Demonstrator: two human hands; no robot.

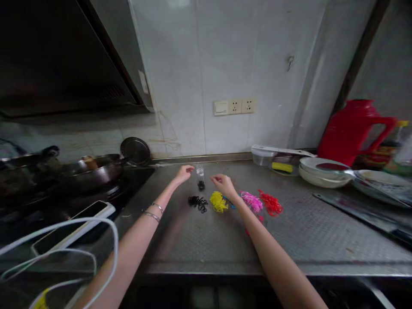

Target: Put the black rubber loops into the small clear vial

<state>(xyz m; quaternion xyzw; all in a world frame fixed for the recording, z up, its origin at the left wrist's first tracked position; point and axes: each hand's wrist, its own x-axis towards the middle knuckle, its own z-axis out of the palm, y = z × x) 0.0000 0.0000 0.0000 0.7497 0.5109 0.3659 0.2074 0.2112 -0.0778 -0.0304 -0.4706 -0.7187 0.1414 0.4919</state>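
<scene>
A small clear plastic bottle (200, 173) with black bands (201, 185) at its near end is between my hands on the metal counter. Just left of it is my left hand (184, 174), fingers loosely stretched towards it and apparently apart from it. My right hand (223, 184) hovers to the right, thumb and fingers pinched together; anything between them is too small to make out. Nearer me lie loose piles of black rubber bands (197, 203) and yellow rubber bands (218, 202). Pink bands (251, 201) and red bands (271, 203) lie beyond my right wrist, which partly hides blue ones (232, 206).
On the left are a stove with a pan (96, 174), a phone-like device (72, 229) and a white cable (114, 240) crossing my left forearm. At right stand a plastic container (263, 156), stacked bowls (322, 178), a cleaver-like blade (363, 216) and a red jug (347, 133).
</scene>
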